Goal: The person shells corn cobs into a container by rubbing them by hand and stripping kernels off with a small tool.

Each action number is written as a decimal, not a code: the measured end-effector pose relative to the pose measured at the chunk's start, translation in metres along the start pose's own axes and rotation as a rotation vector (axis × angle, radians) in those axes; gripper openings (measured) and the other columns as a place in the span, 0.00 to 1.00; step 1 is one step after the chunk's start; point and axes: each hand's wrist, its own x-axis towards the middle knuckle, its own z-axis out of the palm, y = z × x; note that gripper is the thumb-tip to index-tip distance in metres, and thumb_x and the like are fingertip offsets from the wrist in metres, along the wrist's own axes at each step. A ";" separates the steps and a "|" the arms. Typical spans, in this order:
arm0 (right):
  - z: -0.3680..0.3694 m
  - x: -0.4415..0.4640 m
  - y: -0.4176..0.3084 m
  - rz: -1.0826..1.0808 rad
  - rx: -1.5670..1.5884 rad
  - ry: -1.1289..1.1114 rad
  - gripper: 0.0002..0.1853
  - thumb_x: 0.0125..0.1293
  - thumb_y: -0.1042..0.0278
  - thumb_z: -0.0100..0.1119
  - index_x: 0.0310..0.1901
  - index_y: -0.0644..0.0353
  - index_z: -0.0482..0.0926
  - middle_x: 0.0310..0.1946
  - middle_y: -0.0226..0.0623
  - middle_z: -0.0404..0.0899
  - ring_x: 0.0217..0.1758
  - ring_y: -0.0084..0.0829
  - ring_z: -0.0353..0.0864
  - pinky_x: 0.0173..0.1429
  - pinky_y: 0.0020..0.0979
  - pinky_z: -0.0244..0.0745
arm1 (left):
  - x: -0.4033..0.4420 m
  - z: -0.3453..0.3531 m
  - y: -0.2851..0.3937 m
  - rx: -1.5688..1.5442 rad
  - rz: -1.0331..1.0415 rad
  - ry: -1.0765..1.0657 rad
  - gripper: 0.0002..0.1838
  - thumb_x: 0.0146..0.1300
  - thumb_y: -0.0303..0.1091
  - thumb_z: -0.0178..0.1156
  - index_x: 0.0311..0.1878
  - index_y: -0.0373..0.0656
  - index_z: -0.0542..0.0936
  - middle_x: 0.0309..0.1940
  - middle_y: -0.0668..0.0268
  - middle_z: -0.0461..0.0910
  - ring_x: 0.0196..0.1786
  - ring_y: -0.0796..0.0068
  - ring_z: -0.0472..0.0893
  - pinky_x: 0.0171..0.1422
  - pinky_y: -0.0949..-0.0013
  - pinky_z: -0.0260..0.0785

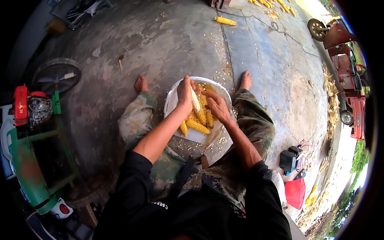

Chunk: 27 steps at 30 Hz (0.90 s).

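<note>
My left hand (185,95) is closed around an ear of corn (196,103), which stands tilted over a white tub (166,105) between my legs. Part of the ear looks pale, as if bare of kernels. My right hand (217,105) is just to the right of that ear, its fingers stretched toward it and slightly apart; whether they touch it I cannot tell. Below both hands, several yellow corn ears (197,126) lie in the tub. My hands and forearms hide part of its inside.
Loose kernels (188,149) are scattered on the concrete around the tub. One ear (225,21) lies farther forward, near a cable (275,26). A green machine with a red engine (26,105) stands at left. Black boxes (289,160) and a red cloth-like item (295,193) are at right.
</note>
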 end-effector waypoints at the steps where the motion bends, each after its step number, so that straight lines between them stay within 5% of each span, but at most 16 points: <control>1: -0.001 -0.002 -0.008 0.083 0.024 0.053 0.20 0.71 0.71 0.42 0.59 0.66 0.77 0.53 0.45 0.82 0.48 0.31 0.85 0.51 0.30 0.80 | -0.001 0.000 0.002 0.027 -0.001 0.003 0.19 0.73 0.52 0.54 0.39 0.44 0.71 0.24 0.68 0.69 0.26 0.69 0.78 0.42 0.63 0.79; 6: -0.009 0.002 0.011 0.046 0.118 0.144 0.18 0.72 0.72 0.45 0.57 0.73 0.76 0.42 0.45 0.86 0.43 0.29 0.87 0.49 0.28 0.80 | -0.004 0.004 0.005 -0.035 -0.013 -0.001 0.19 0.73 0.52 0.54 0.39 0.44 0.71 0.27 0.68 0.68 0.27 0.73 0.75 0.40 0.61 0.82; 10: -0.007 -0.007 -0.004 0.024 0.201 0.237 0.21 0.74 0.62 0.55 0.58 0.72 0.75 0.39 0.44 0.86 0.41 0.29 0.87 0.45 0.27 0.81 | -0.001 0.001 0.007 -0.014 0.020 0.005 0.19 0.74 0.50 0.52 0.43 0.42 0.72 0.30 0.67 0.68 0.31 0.72 0.75 0.39 0.60 0.82; 14: -0.002 -0.035 -0.041 0.307 0.506 -0.032 0.30 0.74 0.48 0.55 0.57 0.74 0.71 0.42 0.45 0.82 0.39 0.34 0.87 0.42 0.32 0.86 | 0.001 -0.001 0.002 -0.107 -0.065 -0.143 0.16 0.72 0.47 0.54 0.45 0.41 0.73 0.33 0.65 0.68 0.37 0.69 0.75 0.48 0.57 0.81; 19: 0.004 -0.046 -0.034 0.176 0.390 -0.111 0.26 0.73 0.46 0.56 0.47 0.68 0.76 0.35 0.37 0.79 0.33 0.27 0.82 0.39 0.29 0.84 | -0.006 0.008 0.007 -0.009 -0.071 -0.238 0.14 0.72 0.40 0.58 0.46 0.39 0.69 0.38 0.63 0.70 0.42 0.68 0.78 0.53 0.58 0.83; 22: -0.007 -0.051 -0.040 0.120 0.211 -0.074 0.24 0.74 0.48 0.55 0.46 0.67 0.76 0.33 0.34 0.79 0.30 0.25 0.80 0.33 0.28 0.77 | 0.004 0.002 0.008 0.023 -0.131 -0.198 0.19 0.69 0.46 0.63 0.48 0.42 0.71 0.41 0.62 0.75 0.45 0.66 0.81 0.49 0.60 0.82; 27: -0.053 -0.066 -0.059 0.012 -0.208 -0.094 0.21 0.72 0.52 0.57 0.49 0.67 0.77 0.34 0.39 0.81 0.30 0.28 0.81 0.35 0.33 0.76 | 0.006 -0.003 0.018 0.123 -0.114 -0.097 0.16 0.69 0.44 0.62 0.50 0.45 0.72 0.40 0.66 0.77 0.44 0.71 0.81 0.50 0.65 0.81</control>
